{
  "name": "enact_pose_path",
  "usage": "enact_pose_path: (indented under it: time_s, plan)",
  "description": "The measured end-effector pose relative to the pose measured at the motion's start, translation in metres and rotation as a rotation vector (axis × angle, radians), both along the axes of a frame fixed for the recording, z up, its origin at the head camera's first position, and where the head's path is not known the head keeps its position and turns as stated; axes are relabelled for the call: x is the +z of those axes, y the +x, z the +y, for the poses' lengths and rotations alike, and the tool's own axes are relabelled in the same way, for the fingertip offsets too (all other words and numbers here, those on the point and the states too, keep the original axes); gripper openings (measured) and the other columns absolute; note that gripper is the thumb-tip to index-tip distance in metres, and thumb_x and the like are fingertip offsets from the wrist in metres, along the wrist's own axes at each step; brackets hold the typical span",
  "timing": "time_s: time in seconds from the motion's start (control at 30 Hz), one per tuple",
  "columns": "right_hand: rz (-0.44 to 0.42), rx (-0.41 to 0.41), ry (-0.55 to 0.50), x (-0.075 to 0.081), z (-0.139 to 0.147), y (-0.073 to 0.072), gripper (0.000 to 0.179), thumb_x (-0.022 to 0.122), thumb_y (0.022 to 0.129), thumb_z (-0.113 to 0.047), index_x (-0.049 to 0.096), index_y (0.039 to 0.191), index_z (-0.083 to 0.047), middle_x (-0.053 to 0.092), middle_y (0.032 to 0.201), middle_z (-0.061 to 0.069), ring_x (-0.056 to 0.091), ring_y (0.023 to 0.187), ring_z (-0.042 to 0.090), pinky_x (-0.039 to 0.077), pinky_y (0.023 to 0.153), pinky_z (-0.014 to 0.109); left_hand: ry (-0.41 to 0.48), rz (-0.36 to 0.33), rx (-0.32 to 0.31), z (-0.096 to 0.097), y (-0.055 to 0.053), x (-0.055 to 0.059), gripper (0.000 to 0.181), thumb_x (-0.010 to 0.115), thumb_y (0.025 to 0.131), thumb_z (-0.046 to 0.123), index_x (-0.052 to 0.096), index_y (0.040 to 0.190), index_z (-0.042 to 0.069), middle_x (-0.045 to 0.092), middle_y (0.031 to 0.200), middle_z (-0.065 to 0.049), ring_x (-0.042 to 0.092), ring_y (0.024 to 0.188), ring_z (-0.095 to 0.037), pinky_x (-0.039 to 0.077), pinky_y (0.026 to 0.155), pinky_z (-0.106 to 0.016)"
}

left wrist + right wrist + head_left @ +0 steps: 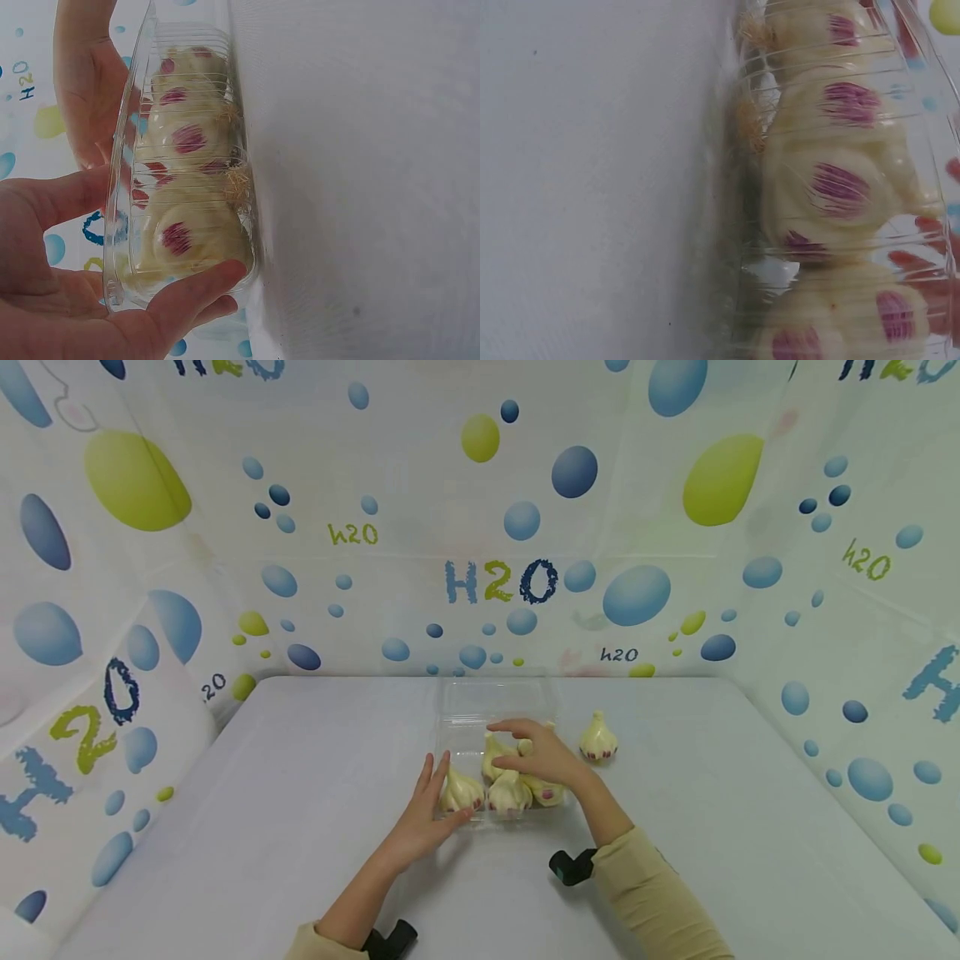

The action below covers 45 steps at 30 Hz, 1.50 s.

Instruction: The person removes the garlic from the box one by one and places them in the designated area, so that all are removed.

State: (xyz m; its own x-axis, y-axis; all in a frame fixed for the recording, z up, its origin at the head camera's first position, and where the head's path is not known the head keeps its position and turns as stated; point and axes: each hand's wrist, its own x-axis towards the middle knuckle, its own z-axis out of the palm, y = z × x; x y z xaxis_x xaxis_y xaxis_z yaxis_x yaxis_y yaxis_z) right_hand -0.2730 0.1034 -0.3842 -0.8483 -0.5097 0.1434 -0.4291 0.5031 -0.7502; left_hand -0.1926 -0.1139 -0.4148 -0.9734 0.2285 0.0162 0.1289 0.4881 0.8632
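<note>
A clear plastic clamshell container (pixel 461 697) stands on the white table with its lid folded back. Several pale garlic bulbs (pixel 510 795) with purple patches lie inside. My left hand (pixel 420 818) holds the container at its left front corner, thumb at the front rim and fingers along the left wall, beside the leftmost garlic bulb (pixel 460 793). Over the container's right half reaches my right hand (pixel 551 756), thumb and index finger spread apart around the bulbs; its other fingers are mostly hidden. One more garlic bulb (pixel 597 739) sits on the table, right of the container.
A white cloth covers the table (pixel 330 760). Behind and at both sides hangs a white curtain (pixel 420 468) with blue and green drops. A black wrist device (pixel 572 867) sticks out by the right sleeve, another (pixel 392 939) by the left.
</note>
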Motion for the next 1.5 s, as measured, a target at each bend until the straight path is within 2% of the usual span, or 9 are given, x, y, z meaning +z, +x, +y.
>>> enact_pose_path:
  time_s: [0.27, 0.4, 0.63, 0.83, 1.33, 1.5]
  plan:
    - [-0.008, 0.013, 0.085, 0.002, -0.006, -0.002, 0.051, 0.068, 0.083, -0.027, 0.053, 0.129, -0.013, 0.047, 0.134, 0.011, 0.043, 0.119, 0.041, 0.038, 0.094, 0.050, -0.007, 0.003, 0.006, -0.001, 0.000, 0.000, 0.083, 0.064, 0.085, 0.025, 0.010, 0.148, 0.015, -0.005, 0.151, -0.018, 0.003, 0.135, -0.043, 0.018, 0.096, -0.067]
    - [-0.034, 0.032, 0.108, 0.003, -0.010, -0.002, 0.051, 0.068, 0.082, -0.025, 0.053, 0.128, -0.011, 0.048, 0.133, 0.011, 0.043, 0.119, 0.040, 0.037, 0.095, 0.049, -0.010, 0.005, 0.010, -0.002, 0.000, 0.000, 0.083, 0.064, 0.085, 0.026, 0.011, 0.148, 0.015, -0.005, 0.151, -0.018, 0.004, 0.135, -0.043, 0.018, 0.096, -0.067]
    - [-0.057, 0.018, 0.135, 0.001, -0.014, -0.004, 0.054, 0.069, 0.081, -0.027, 0.051, 0.130, -0.011, 0.048, 0.134, 0.010, 0.045, 0.117, 0.039, 0.039, 0.094, 0.049, -0.012, 0.014, 0.007, -0.002, 0.002, 0.001, 0.083, 0.064, 0.085, 0.025, 0.011, 0.148, 0.013, -0.004, 0.151, -0.019, 0.004, 0.134, -0.043, 0.019, 0.097, -0.066]
    - [-0.085, 0.014, 0.150, -0.002, -0.017, -0.007, 0.056, 0.069, 0.081, -0.028, 0.050, 0.131, -0.011, 0.048, 0.134, 0.010, 0.044, 0.119, 0.037, 0.038, 0.094, 0.049, -0.004, 0.017, 0.002, -0.002, 0.003, 0.001, 0.083, 0.064, 0.085, 0.025, 0.012, 0.148, 0.013, -0.004, 0.151, -0.019, 0.005, 0.134, -0.044, 0.019, 0.096, -0.067]
    - [-0.048, 0.023, 0.162, -0.010, -0.025, -0.016, 0.060, 0.070, 0.080, -0.030, 0.049, 0.132, -0.009, 0.045, 0.136, 0.013, 0.039, 0.126, 0.032, 0.033, 0.099, 0.048, 0.005, 0.004, -0.003, -0.002, 0.000, -0.002, 0.084, 0.064, 0.085, 0.026, 0.010, 0.148, 0.016, -0.006, 0.151, -0.017, 0.004, 0.134, -0.043, 0.017, 0.096, -0.067]
    - [-0.064, -0.018, 0.140, -0.012, -0.027, -0.016, 0.059, 0.070, 0.079, -0.030, 0.050, 0.131, -0.010, 0.045, 0.136, 0.011, 0.039, 0.125, 0.032, 0.035, 0.097, 0.050, 0.007, 0.001, -0.006, -0.001, 0.001, -0.001, 0.083, 0.064, 0.086, 0.025, 0.010, 0.148, 0.016, -0.006, 0.151, -0.017, 0.003, 0.134, -0.044, 0.017, 0.096, -0.068]
